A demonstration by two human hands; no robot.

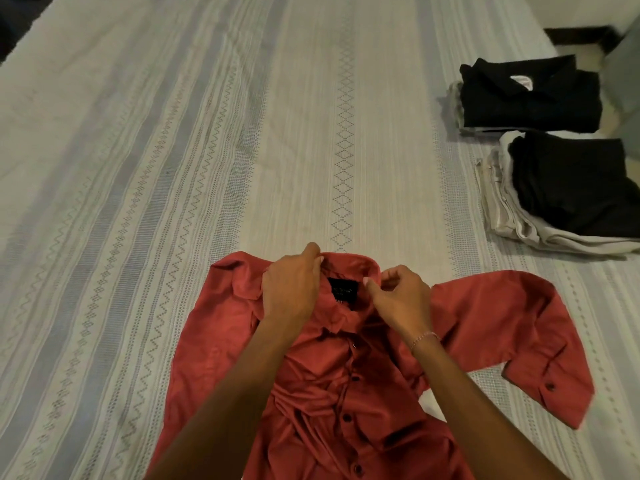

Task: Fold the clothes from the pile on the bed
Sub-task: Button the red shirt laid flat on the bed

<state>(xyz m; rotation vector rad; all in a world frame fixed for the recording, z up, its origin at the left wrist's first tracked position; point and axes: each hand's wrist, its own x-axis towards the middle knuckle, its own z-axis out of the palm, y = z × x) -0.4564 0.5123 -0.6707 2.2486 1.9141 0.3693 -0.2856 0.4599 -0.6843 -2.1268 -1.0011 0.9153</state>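
A red button-up shirt [485, 323] lies front side up on the bed, its collar pointing away from me and a black label showing inside the neck. One sleeve spreads out to the right, bent back at the cuff. My left hand [292, 289] grips the left side of the collar. My right hand [398, 296] pinches the right side of the collar between thumb and fingers. The shirt's lower part is creased and runs out of view at the bottom.
The bed is covered by a pale patterned bedspread [173, 150]. At the right edge sit two stacks of folded clothes: a black collared shirt on top of the far stack [530, 98], a black garment over beige ones on the near stack [568, 188].
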